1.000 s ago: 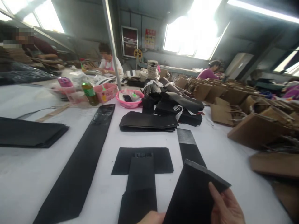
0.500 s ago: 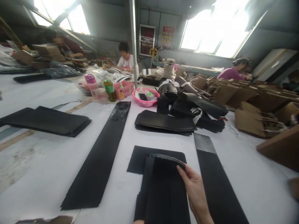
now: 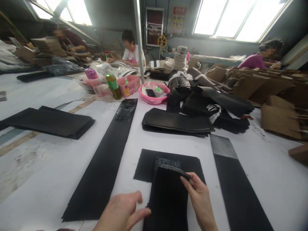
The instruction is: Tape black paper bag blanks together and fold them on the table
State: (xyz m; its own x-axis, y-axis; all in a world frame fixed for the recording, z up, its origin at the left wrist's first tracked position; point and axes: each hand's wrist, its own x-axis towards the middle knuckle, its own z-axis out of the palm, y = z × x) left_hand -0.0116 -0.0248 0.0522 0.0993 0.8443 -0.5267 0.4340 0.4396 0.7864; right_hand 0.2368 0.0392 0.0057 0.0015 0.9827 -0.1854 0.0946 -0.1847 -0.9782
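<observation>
My right hand (image 3: 198,195) pinches the upper right corner of a black sheet (image 3: 169,199), whose far end curves up. This sheet rests over another black piece (image 3: 144,163) lying crosswise, with a shiny grey-black patch (image 3: 168,161) at their overlap. My left hand (image 3: 127,207) is open, thumb and index finger apart. Its thumb tip lies at the sheet's left edge; whether it touches, I cannot tell. Long black strips flank the hands: a left stack (image 3: 103,166) with a glossy far end, and a right one (image 3: 238,186) with a grey far end.
Further black stacks lie at the far left (image 3: 50,122) and ahead (image 3: 176,122). Behind them stand a pink basin (image 3: 154,100), a pink basket (image 3: 130,86) and a green-labelled bottle (image 3: 113,86). Brown cardboard pieces (image 3: 276,115) crowd the right. Several people work beyond.
My left hand has come up into view beside the sheet. The sheet's far end has shifted nearer, exposing the shiny patch. My right hand keeps its pinch. The view has tilted and shifted slightly.
</observation>
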